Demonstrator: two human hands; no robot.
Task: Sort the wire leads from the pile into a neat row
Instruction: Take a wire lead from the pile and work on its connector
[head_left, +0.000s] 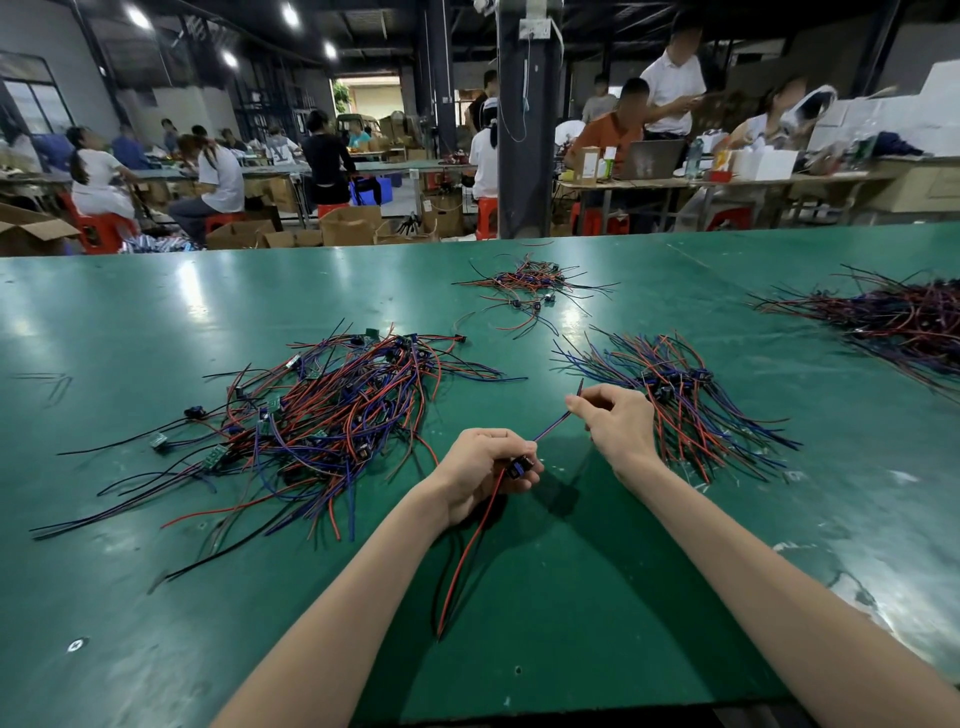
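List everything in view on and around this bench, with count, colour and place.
table: one, green, fills foreground.
tangled pile: one, red, blue, black leads, left of centre.
fanned bunch: one, red and blue, right of centre.
small pile: one, mixed colours, far centre.
far pile: one, red and dark, right edge.
held lead: one, red and blue, black connector, centre foreground.
workers: several, benches behind.
left grip: holds connector end.
right grip: pinches blue wire.

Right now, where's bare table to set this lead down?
Bare table beyond the left pile; also the strip between the right pile and the far-right pile. Crowded: between left and right piles, where left hand and right hand hold the lead.
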